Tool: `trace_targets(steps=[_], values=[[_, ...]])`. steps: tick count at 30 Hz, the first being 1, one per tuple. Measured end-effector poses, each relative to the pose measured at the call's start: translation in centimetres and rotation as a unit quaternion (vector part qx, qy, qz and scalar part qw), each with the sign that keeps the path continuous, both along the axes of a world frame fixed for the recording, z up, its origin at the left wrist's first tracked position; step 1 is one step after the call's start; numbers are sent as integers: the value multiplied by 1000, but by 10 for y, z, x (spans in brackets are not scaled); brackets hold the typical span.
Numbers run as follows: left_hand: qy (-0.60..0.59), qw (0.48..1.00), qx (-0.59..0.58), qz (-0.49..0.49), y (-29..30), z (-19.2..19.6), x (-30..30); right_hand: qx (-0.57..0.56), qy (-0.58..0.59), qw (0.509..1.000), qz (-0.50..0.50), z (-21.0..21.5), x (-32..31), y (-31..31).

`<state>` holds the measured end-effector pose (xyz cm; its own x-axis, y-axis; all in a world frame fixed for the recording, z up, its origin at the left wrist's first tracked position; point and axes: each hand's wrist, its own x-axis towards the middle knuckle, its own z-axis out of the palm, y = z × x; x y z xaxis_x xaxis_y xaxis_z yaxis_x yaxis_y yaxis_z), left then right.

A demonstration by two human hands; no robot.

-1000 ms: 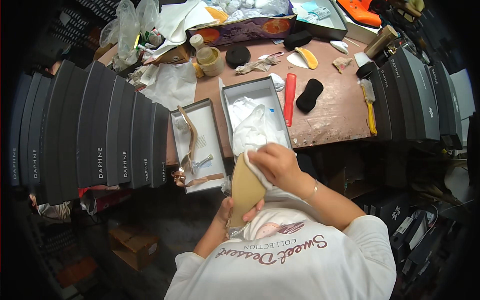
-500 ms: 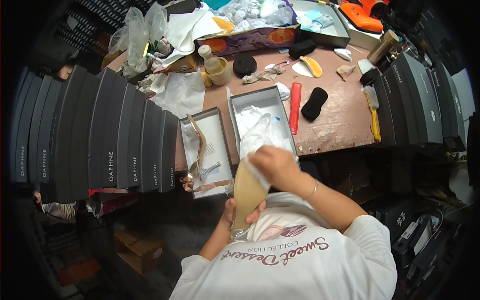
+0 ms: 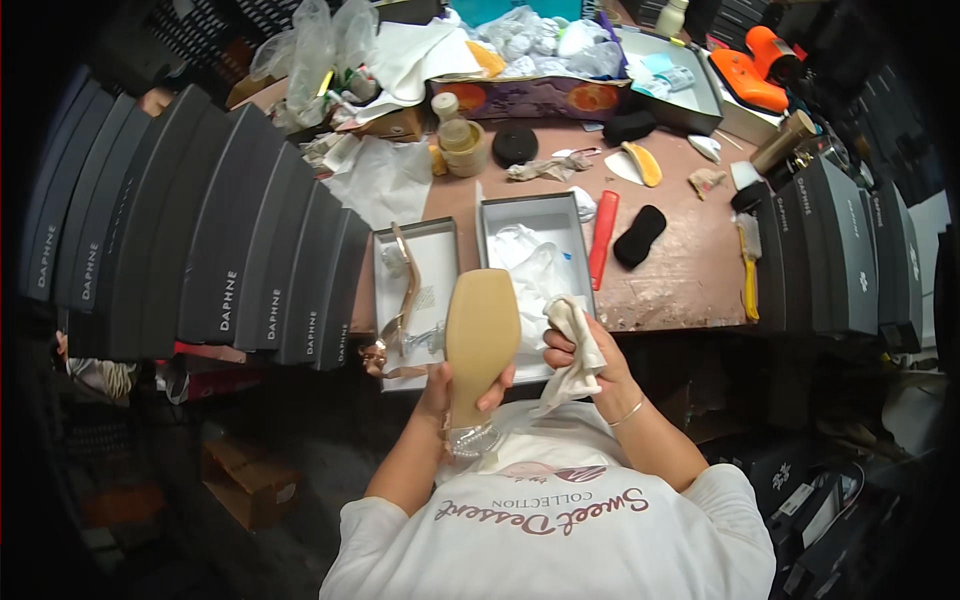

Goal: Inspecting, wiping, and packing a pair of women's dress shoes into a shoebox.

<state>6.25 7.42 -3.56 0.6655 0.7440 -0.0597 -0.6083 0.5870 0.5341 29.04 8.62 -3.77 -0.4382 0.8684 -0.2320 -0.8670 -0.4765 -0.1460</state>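
Shoe in my left hand, cloth in my right, before the table's near edge.
In the head view, my left hand point(image 3: 437, 393) grips the shoe point(image 3: 482, 330) by its narrow end, beige sole facing up and broad toe end pointing toward the table point(image 3: 690, 285); my right hand point(image 3: 613, 372) clutches a crumpled white cloth point(image 3: 573, 368) just beside it, apart from the sole. Two open boxes sit at the table's near edge, left of its middle: the left box point(image 3: 437, 238) holds a second shoe point(image 3: 406, 290), the right box point(image 3: 541, 214) white tissue point(image 3: 540, 272). Farther right lie a red strip-shaped thing point(image 3: 602, 240) and a black sponge-like pad point(image 3: 640, 237), then a yellow-handled brush point(image 3: 749, 272) near the table's right edge.
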Motion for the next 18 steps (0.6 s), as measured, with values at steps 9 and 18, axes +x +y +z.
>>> trace_targets(steps=[9,18], values=[[-2,999,-39,20,18,-15,8,-2,98,995,-12,-14,14,3],[-37,997,-61,-11,3,-11,33,19,-160,984,-81,-4,27,-9]])
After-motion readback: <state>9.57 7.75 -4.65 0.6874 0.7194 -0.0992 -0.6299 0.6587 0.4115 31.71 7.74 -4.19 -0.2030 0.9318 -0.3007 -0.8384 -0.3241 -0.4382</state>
